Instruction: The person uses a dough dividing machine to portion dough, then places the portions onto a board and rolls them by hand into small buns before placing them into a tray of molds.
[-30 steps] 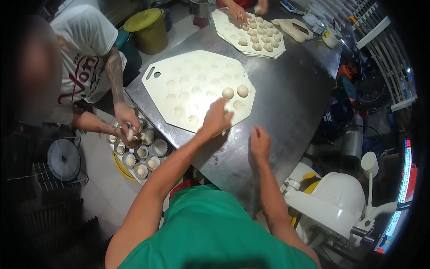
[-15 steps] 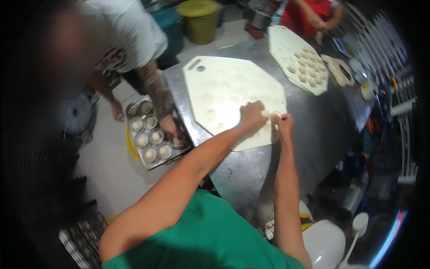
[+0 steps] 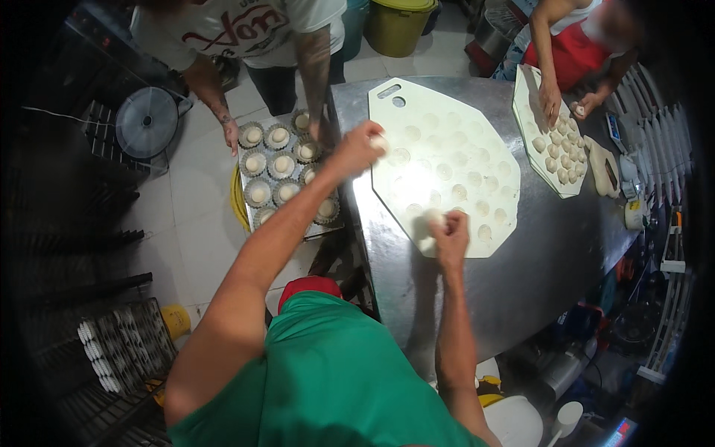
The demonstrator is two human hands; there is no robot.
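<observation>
My left hand (image 3: 359,150) is closed at the left edge of a pale octagonal board (image 3: 484,149), with a small dough ball (image 3: 380,144) showing at its fingertips. Over the board's near edge, my right hand (image 3: 451,237) pinches a second dough ball (image 3: 435,217), slightly blurred. Several faint round marks cover the board, which lies on a metal table. Left of the table, a metal tray (image 3: 313,231) carries fluted tins (image 3: 281,165), most with a dough ball inside. My left forearm passes over the tray's near right side and hides part of it.
A co-worker's hand (image 3: 231,137) is at the tray's left edge. Across the metal table (image 3: 491,298), another person handles dough by a second board (image 3: 551,177) bearing several balls. A fan (image 3: 147,123) and a rack (image 3: 123,346) stand at the left.
My left hand has moved left from the board's near right side to its left edge. My right hand has separated from it. The view has shifted, showing more of the tray.
</observation>
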